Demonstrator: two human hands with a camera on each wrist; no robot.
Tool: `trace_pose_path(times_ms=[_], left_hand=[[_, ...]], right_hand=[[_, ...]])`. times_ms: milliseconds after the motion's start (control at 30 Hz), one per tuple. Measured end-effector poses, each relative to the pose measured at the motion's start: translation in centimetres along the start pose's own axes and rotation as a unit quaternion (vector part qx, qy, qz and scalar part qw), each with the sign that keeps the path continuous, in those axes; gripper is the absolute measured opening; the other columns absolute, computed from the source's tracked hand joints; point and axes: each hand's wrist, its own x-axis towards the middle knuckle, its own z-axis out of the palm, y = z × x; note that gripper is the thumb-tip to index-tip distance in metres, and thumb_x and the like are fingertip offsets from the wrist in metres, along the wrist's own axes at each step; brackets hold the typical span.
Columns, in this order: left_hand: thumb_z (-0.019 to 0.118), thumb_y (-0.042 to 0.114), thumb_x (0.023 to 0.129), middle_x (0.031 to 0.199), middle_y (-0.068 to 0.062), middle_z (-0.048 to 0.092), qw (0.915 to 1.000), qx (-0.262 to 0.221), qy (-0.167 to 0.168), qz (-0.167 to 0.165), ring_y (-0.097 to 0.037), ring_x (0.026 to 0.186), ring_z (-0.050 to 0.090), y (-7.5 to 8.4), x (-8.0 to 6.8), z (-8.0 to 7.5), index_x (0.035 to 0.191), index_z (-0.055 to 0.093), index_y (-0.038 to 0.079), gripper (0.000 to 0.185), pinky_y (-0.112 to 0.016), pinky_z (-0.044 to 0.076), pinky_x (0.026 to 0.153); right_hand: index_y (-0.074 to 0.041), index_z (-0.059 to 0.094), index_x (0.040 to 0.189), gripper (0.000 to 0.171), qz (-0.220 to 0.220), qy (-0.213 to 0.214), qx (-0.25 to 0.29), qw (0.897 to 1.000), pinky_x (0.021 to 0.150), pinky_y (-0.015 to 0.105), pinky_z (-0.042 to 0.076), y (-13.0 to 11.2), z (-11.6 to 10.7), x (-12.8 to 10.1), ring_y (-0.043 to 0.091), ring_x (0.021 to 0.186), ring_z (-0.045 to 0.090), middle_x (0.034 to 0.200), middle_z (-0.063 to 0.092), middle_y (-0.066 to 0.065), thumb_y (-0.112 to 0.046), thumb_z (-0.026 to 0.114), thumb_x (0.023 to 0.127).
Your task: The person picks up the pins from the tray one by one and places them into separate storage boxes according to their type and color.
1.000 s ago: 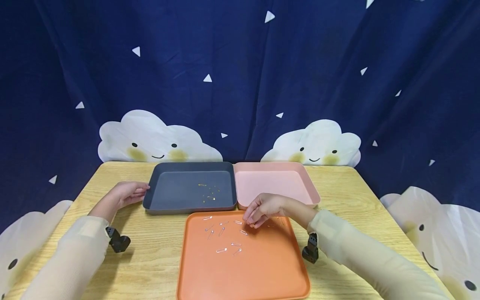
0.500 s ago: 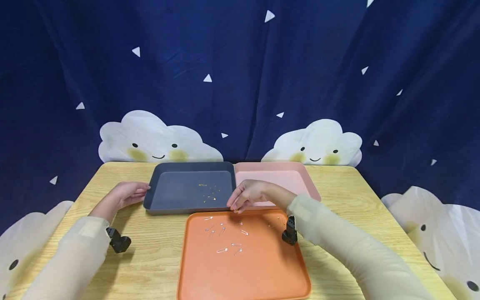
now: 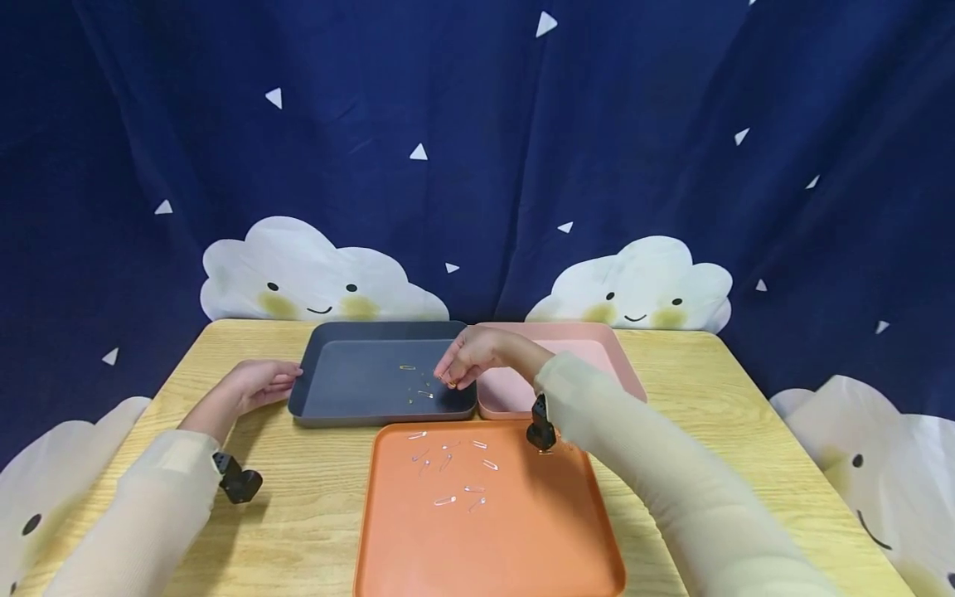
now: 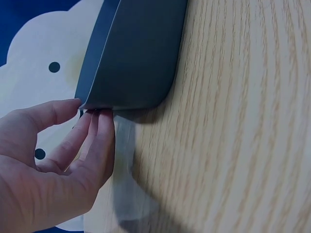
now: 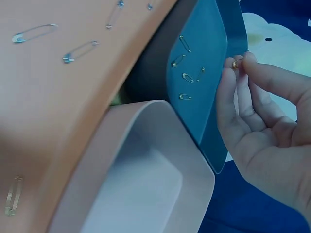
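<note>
My right hand is over the right side of the dark grey tray, pinching a small gold safety pin between thumb and fingers. Beneath it, several gold safety pins lie scattered on that tray's floor. At the tray's left end, my left hand holds the rim, the thumb at the top edge and the fingers against the outer wall. Nearer me, an orange tray bears several silver safety pins on its far left half and a gold safety pin toward its right.
A pink tray stands against the right side of the dark one, partly covered by my right forearm. All three trays sit on a wooden table. Behind the table hangs a navy curtain with clouds. Each wrist carries a black camera.
From above the orange tray, my right hand has moved left and away from me to over the dark grey tray, carrying the gold safety pin. The left hand has stayed at the rim.
</note>
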Motion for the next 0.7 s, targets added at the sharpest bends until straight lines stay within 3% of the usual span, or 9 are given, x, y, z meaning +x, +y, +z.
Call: trace_pose_path(times_ms=[200, 400, 567, 633, 700], left_hand=[[0.054, 0.017, 0.096, 0.076, 0.014, 0.063, 1.0, 0.004, -0.004, 0.001, 0.003, 0.074, 0.062, 0.1, 0.1, 0.0, 0.145, 0.028, -0.011, 0.062, -0.017, 0.058, 0.074], [0.054, 0.018, 0.096, 0.078, 0.013, 0.063, 1.0, -0.001, -0.006, -0.002, 0.003, 0.075, 0.062, 0.0, 0.2, -0.2, 0.147, 0.026, -0.009, 0.064, -0.017, 0.058, 0.076], [0.054, 0.018, 0.096, 0.081, 0.012, 0.064, 1.0, -0.001, -0.004, -0.001, 0.004, 0.076, 0.062, 0.0, 0.3, -0.4, 0.146, 0.027, -0.009, 0.063, -0.017, 0.058, 0.076], [0.054, 0.018, 0.096, 0.086, 0.011, 0.065, 1.0, 0.006, -0.003, 0.0, 0.004, 0.077, 0.062, 0.0, 0.3, -0.3, 0.146, 0.027, -0.009, 0.063, -0.017, 0.058, 0.077], [0.053, 0.018, 0.096, 0.09, 0.009, 0.064, 0.9999, 0.012, -0.003, 0.003, 0.004, 0.078, 0.061, 0.1, 0.3, -0.3, 0.146, 0.028, -0.009, 0.062, -0.017, 0.058, 0.078]], right_hand=[[0.01, 0.059, 0.123, 0.036, 0.007, 0.01, -0.017, 1.0, 0.066, 0.021, 0.057, -1.2, -0.3, 1.6, 0.01, 0.07, 0.058, 0.074, 0.065, 0.0, 0.004, 0.06, 0.087], [0.007, 0.061, 0.122, 0.035, 0.019, 0.011, -0.031, 0.999, 0.074, 0.025, 0.058, -2.6, -0.2, 3.5, 0.011, 0.069, 0.056, 0.073, 0.064, -0.001, 0.002, 0.06, 0.087], [0.006, 0.061, 0.121, 0.033, 0.028, 0.008, -0.062, 0.998, 0.069, 0.022, 0.055, -3.8, 0.5, 4.7, 0.009, 0.066, 0.054, 0.066, 0.059, -0.003, 0.003, 0.057, 0.088], [0.007, 0.062, 0.118, 0.032, 0.028, 0.01, -0.078, 0.997, 0.064, 0.02, 0.051, -4.2, 0.9, 5.0, 0.009, 0.065, 0.053, 0.067, 0.059, -0.001, 0.004, 0.056, 0.087], [0.006, 0.064, 0.114, 0.029, 0.028, 0.018, -0.097, 0.995, 0.067, 0.021, 0.053, -4.6, 1.2, 5.3, 0.01, 0.067, 0.055, 0.074, 0.063, 0.002, 0.005, 0.057, 0.087]])
